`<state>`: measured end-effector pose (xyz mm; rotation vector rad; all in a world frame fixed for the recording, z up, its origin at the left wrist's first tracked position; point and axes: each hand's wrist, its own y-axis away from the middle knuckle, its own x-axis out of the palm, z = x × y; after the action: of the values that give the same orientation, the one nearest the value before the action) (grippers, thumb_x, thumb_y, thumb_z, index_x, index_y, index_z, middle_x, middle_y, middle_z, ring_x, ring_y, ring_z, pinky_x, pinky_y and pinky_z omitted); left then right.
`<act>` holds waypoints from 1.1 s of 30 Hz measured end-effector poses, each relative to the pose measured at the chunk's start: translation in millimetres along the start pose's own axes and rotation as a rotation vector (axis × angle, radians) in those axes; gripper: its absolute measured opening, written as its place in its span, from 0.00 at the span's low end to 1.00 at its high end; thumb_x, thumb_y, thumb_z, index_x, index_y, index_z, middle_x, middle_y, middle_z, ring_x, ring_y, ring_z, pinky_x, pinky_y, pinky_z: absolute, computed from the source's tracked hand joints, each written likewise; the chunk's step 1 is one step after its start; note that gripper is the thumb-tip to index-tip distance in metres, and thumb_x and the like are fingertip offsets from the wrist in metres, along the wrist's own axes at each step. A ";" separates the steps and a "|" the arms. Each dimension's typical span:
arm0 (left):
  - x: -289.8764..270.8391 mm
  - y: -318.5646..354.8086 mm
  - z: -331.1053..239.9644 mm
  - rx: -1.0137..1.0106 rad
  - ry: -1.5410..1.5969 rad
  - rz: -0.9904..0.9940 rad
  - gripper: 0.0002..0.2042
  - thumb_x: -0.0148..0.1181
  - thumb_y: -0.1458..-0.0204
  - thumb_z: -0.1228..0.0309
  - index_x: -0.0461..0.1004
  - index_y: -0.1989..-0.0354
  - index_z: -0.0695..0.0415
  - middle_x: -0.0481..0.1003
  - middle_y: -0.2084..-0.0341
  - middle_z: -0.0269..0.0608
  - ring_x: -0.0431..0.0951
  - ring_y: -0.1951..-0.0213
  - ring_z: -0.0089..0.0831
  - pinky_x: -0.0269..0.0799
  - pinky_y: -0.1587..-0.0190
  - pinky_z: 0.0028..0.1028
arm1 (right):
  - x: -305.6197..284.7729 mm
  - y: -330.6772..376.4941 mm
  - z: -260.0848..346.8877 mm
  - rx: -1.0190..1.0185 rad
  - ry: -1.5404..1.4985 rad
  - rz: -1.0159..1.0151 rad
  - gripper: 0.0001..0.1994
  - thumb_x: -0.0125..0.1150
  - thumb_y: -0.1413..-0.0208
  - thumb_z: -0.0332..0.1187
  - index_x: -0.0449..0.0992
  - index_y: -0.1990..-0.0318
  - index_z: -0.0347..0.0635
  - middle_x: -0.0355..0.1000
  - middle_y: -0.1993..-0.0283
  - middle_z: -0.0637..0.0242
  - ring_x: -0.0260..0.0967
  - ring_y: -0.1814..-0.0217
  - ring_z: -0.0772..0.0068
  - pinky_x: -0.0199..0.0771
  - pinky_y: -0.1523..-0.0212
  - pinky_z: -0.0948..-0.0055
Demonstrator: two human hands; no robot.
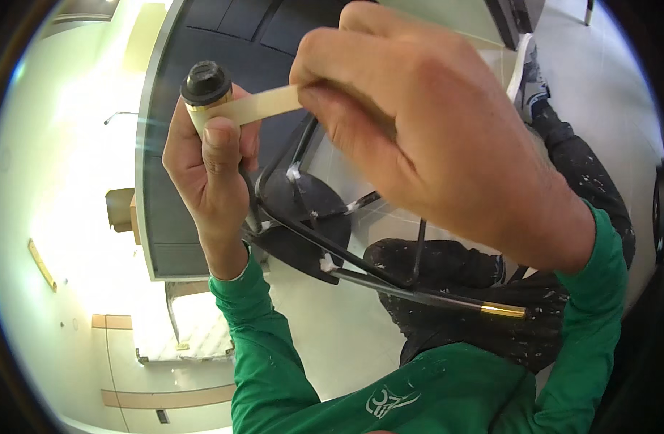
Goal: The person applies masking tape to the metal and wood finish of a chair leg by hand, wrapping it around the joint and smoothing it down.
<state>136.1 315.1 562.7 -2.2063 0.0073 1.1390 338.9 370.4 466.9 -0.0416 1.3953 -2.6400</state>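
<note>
My left hand (202, 173) is wrapped round the end of a chair leg, its thumb pressed on pale tape. A black rubber foot (206, 82) caps that leg, with a sliver of gold below it. From there a strip of masking tape (265, 104) stretches taut to my right hand (433, 116), whose thumb and forefinger pinch its other end. Whether a roll sits inside the right hand is hidden. Below my hands the black metal chair (303, 213) lies tipped over, with whitish patches at its joints. Another leg has a gold-coloured tip (503, 309) and reaches across my lap.
A dark grey panelled cabinet (176, 210) stands behind my left hand. My legs, in paint-spotted dark trousers (484, 325), are on the right, over a light tiled floor (599, 87). At lower left is a whitish slab-like object (184, 358); a brown box (121, 210) stands beside the cabinet.
</note>
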 end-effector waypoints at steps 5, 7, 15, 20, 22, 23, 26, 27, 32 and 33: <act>-2.3 5.9 -1.0 -0.026 -0.032 -0.026 0.27 0.53 0.29 0.46 0.74 0.54 0.65 0.72 0.78 0.34 0.65 0.80 0.15 0.57 0.78 0.17 | 10.0 -8.7 -13.8 0.026 -0.100 0.024 0.03 0.60 0.32 0.26 0.77 0.56 0.37 0.72 0.66 0.60 0.72 0.65 0.66 0.69 0.64 0.64; -2.7 6.4 -1.8 -0.034 -0.023 -0.027 0.27 0.54 0.29 0.46 0.74 0.54 0.65 0.72 0.78 0.35 0.65 0.80 0.15 0.56 0.78 0.17 | 10.2 -12.1 -19.3 0.049 -0.143 0.052 0.03 0.60 0.31 0.26 0.78 0.55 0.37 0.74 0.64 0.60 0.73 0.63 0.68 0.70 0.63 0.65; -1.3 18.5 -21.3 -0.122 -0.008 -0.027 0.26 0.65 0.37 0.47 0.76 0.57 0.64 0.72 0.76 0.32 0.67 0.76 0.17 0.60 0.73 0.20 | -0.2 -30.2 -31.8 0.032 -0.524 0.281 0.08 0.62 0.32 0.31 0.80 0.52 0.36 0.80 0.64 0.54 0.82 0.59 0.55 0.77 0.59 0.59; -1.0 18.0 -31.3 -0.117 -0.172 -0.017 0.18 0.73 0.42 0.60 0.77 0.59 0.63 0.73 0.74 0.32 0.69 0.72 0.20 0.67 0.68 0.21 | -6.7 -41.7 -32.4 -0.020 -0.375 0.471 0.11 0.61 0.30 0.28 0.77 0.44 0.38 0.79 0.57 0.64 0.77 0.55 0.70 0.78 0.51 0.69; 1.2 5.1 -20.6 -0.163 -0.147 -0.070 0.14 0.72 0.40 0.64 0.77 0.61 0.61 0.70 0.77 0.30 0.66 0.73 0.18 0.64 0.70 0.21 | -7.1 -51.7 -37.6 -0.037 -0.224 0.467 0.10 0.61 0.29 0.31 0.78 0.45 0.39 0.79 0.61 0.65 0.75 0.60 0.72 0.77 0.56 0.71; 1.5 -2.8 -12.9 -0.201 -0.130 -0.091 0.13 0.72 0.39 0.64 0.77 0.61 0.61 0.69 0.77 0.30 0.65 0.73 0.17 0.63 0.71 0.22 | -4.5 -60.0 -41.6 0.026 -0.205 0.476 0.11 0.61 0.29 0.32 0.78 0.45 0.39 0.78 0.62 0.66 0.74 0.62 0.73 0.76 0.58 0.71; 3.3 -20.3 11.0 -0.196 -0.106 -0.180 0.14 0.72 0.38 0.62 0.77 0.63 0.60 0.67 0.79 0.29 0.62 0.74 0.17 0.61 0.73 0.23 | 0.7 -88.8 -53.6 0.067 -0.195 0.468 0.12 0.62 0.30 0.34 0.78 0.45 0.39 0.79 0.63 0.65 0.74 0.64 0.74 0.75 0.60 0.72; 3.4 -24.2 18.9 -0.184 -0.103 -0.212 0.15 0.72 0.38 0.61 0.77 0.64 0.60 0.66 0.79 0.28 0.61 0.74 0.16 0.60 0.73 0.23 | 4.6 -97.2 -57.4 0.109 -0.183 0.493 0.12 0.62 0.30 0.35 0.79 0.46 0.38 0.80 0.62 0.62 0.77 0.62 0.72 0.76 0.59 0.71; -6.9 -38.5 33.1 -0.148 -0.223 -0.299 0.18 0.71 0.38 0.57 0.76 0.64 0.61 0.66 0.81 0.34 0.62 0.76 0.20 0.61 0.74 0.25 | 28.1 -146.9 -69.5 0.161 -0.211 0.612 0.15 0.64 0.32 0.35 0.78 0.44 0.36 0.80 0.59 0.62 0.78 0.60 0.74 0.78 0.57 0.72; -8.1 -39.7 31.9 -0.170 -0.256 -0.324 0.18 0.70 0.38 0.56 0.76 0.63 0.61 0.66 0.81 0.35 0.62 0.77 0.21 0.62 0.74 0.26 | 31.2 -151.1 -71.1 0.165 -0.234 0.623 0.16 0.64 0.32 0.35 0.78 0.43 0.35 0.80 0.58 0.62 0.78 0.60 0.73 0.79 0.57 0.72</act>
<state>119.2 361.7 576.9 -2.0883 -0.5531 1.2609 282.5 507.7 549.6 0.0869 0.9190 -2.1339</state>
